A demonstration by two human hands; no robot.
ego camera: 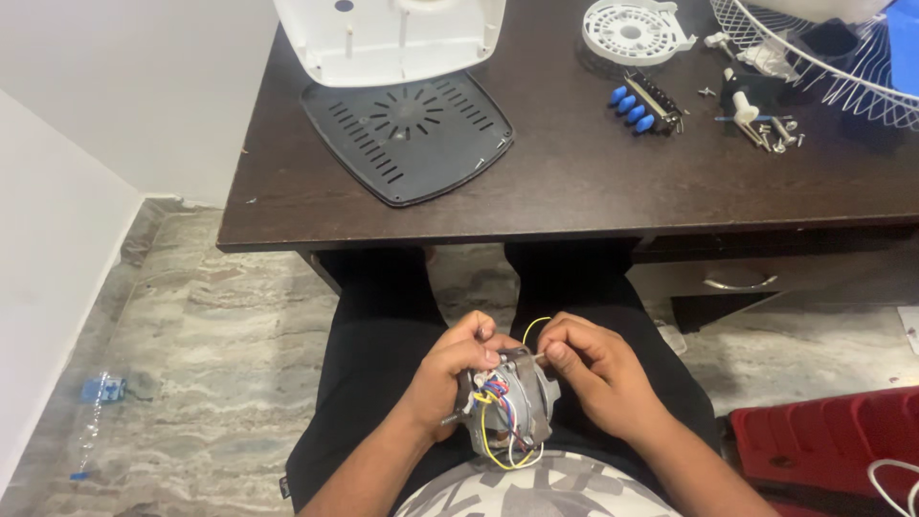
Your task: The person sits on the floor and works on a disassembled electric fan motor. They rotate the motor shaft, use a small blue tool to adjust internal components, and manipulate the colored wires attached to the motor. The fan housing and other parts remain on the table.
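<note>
Small grey electric motor (507, 407) held over the lap, above black trousers (383, 364), below the near edge of the dark wooden table (574, 182). Bundle of yellow, red, blue and white wires (503, 436) spilled from its near side, with one yellow loop arching up between the two hands. Left hand (450, 373) wrapped around the motor's left side, fingers curled over the top, gripping it. Right hand (589, 373) closed at the motor's upper right, thumb and fingertips pinched on a small pale part there; too small to tell exactly what.

Farther out, on the table: a dark vented base plate (407, 134) lying flat near the left front, touched at its far edge by a white plastic housing (392, 38). To the right, a switch block with four blue buttons (643, 103), a round white slotted disc (632, 31) behind it, then scattered screws (775, 134) and small white parts beside a white wire fan guard (823, 67) at the far right corner.

On the marbled floor (220, 335): a clear plastic bottle with blue label (96, 407) at the left wall, a red plastic case (828, 440) at the right, a white cord (895, 483) lying on it.
</note>
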